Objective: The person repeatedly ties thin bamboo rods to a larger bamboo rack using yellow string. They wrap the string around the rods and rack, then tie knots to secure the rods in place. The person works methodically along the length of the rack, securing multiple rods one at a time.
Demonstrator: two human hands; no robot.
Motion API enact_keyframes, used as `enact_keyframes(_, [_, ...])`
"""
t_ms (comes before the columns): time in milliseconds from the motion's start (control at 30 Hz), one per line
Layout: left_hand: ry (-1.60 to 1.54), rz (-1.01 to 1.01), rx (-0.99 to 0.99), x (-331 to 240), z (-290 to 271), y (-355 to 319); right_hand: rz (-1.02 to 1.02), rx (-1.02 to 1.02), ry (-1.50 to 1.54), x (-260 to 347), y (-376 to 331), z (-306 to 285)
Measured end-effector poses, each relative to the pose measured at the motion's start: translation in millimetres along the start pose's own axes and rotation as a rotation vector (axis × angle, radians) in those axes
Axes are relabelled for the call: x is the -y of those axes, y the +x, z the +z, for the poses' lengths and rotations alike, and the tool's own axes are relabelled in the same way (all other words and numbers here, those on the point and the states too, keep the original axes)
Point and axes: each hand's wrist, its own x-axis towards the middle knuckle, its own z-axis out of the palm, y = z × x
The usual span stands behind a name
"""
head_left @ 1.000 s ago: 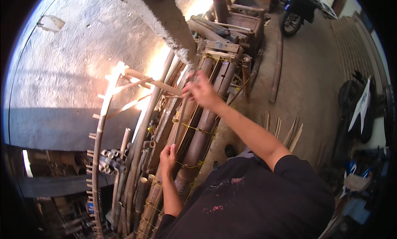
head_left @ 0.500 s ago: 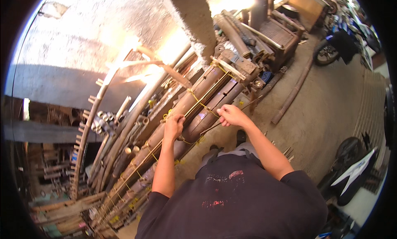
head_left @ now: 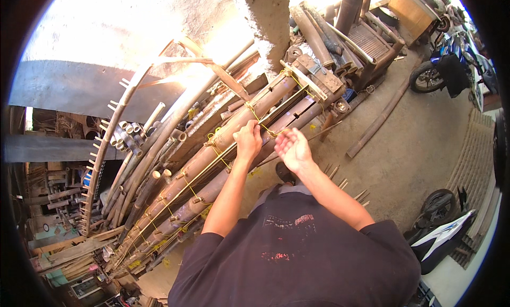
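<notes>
Two long brown bamboo poles [head_left: 229,133] lie side by side in front of me, running from lower left to upper right. Yellow cord [head_left: 254,111] is looped round pegs along them, with thin strips stretched lengthwise. My left hand [head_left: 248,141] is closed at the nearer part of the poles, its fingertips pinching by the cord; what exactly they hold is hidden. Just right of it, my right hand [head_left: 295,152] is palm-up with loosely curled fingers, and a strand of yellow cord runs up to its fingertips.
A wooden block [head_left: 320,78] sits at the poles' far end. Left of the poles stand a curved pegged pole [head_left: 121,109] and stacked bamboo tubes [head_left: 129,136]. Motorcycles [head_left: 431,76] stand at right, and a loose pole [head_left: 378,117] lies on the floor.
Both hands have moved farther up along the poles and closer together. The right hand has turned palm-up and its fingers have loosened. The view has shifted slightly.
</notes>
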Motion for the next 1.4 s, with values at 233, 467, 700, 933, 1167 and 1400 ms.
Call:
enact_keyframes(233, [-0.376, 0.096, -0.12, 14.8, 18.1, -4.2, -0.634, 0.72, -1.347, -23.4, 35.8, 152.2])
enact_keyframes(467, [-0.046, -0.043, 0.107, -22.5, -18.9, 11.7, -0.254, 0.713, -1.522, 23.2, 161.2, 139.8])
enact_keyframes(700, [-0.011, 0.007, -0.014, -17.0, -13.2, 11.1, -0.677, 1.1, -1.962, 18.2, 28.7, -20.1])
enact_keyframes(933, [-0.375, -0.175, -0.154, -9.0, -40.8, 150.8, -0.676, 1.006, -1.675, 44.8, -20.4, 37.9])
enact_keyframes(1167, [0.319, -0.155, 0.153, 56.1, 12.1, 169.9, -0.65, 1.085, -1.58, 33.8, 10.4, -3.8])
enact_keyframes(1400, [-0.028, -0.061, 0.321, -100.0, 35.3, 134.4, -0.16, 0.007, -1.091, 117.3, 57.9, -92.4])
